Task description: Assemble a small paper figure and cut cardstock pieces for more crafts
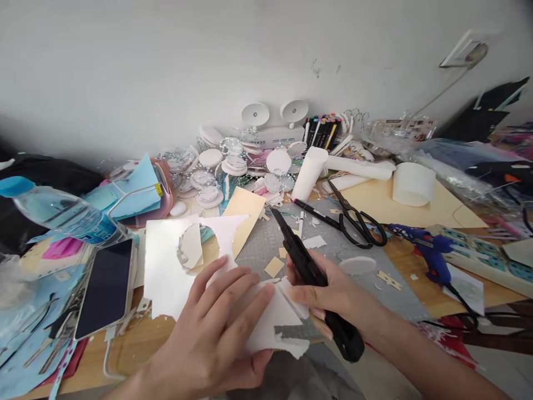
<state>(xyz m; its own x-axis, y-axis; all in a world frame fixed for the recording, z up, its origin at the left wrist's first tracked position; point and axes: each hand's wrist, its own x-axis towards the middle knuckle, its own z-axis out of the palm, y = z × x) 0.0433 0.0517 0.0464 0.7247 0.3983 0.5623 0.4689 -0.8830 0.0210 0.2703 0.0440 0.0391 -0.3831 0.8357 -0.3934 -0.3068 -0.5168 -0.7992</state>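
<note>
My right hand point(333, 291) is wrapped round a black utility knife point(306, 264), its blade pointing up and away to the left. The same hand's thumb and fingers also touch a narrow strip at the right edge of a white foam board point(166, 266). Across the board's near part lies my left hand point(227, 314), fingers on top and a digit curled under the near edge, gripping it. The board has large rounded cutouts and a ragged edge. Beneath and beyond it is a grey cutting mat point(258, 239) with small scraps.
Black scissors point(358, 216) and a black marker point(318, 214) lie beyond my right hand. A blue glue gun point(428, 250) rests near a power strip point(491, 258). At left are a phone point(106, 289) and a water bottle point(66, 211). White discs point(235, 161) crowd the back.
</note>
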